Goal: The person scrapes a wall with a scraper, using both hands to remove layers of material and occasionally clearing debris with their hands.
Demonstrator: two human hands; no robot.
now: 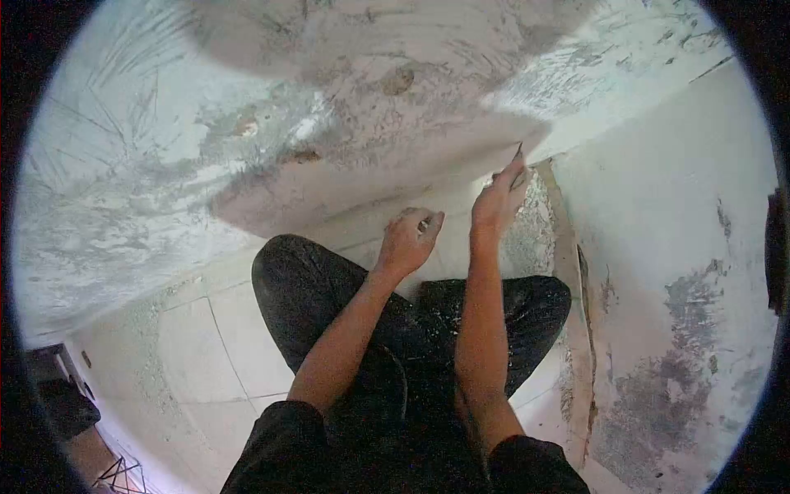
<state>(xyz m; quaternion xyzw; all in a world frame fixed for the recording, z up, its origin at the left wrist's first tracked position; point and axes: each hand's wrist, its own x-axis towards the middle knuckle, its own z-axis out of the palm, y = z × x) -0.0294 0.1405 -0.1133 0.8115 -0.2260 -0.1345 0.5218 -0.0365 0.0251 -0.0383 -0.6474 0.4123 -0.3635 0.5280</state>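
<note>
My right hand [494, 206] is wrapped round a scraper [518, 153], whose thin dark blade shows nearly edge-on. Its tip points up toward the foot of the scuffed wall [387, 123], near the corner. To its left, my left hand [409, 240] hovers over the gap between my knees. Its fingers are curled in, and a small pale spot shows between thumb and fingers; I cannot tell whether it is a held piece. Both forearms reach forward over my dark, dust-specked trousers [313, 284].
Pale flakes [535, 226] lie along the floor by the right-hand wall [658, 230], which has grey bare patches. Light tiles [197, 346] cover the floor, with crumbs along the left. Dark objects [62, 403] stand at the far left. A shadow falls across the wall ahead.
</note>
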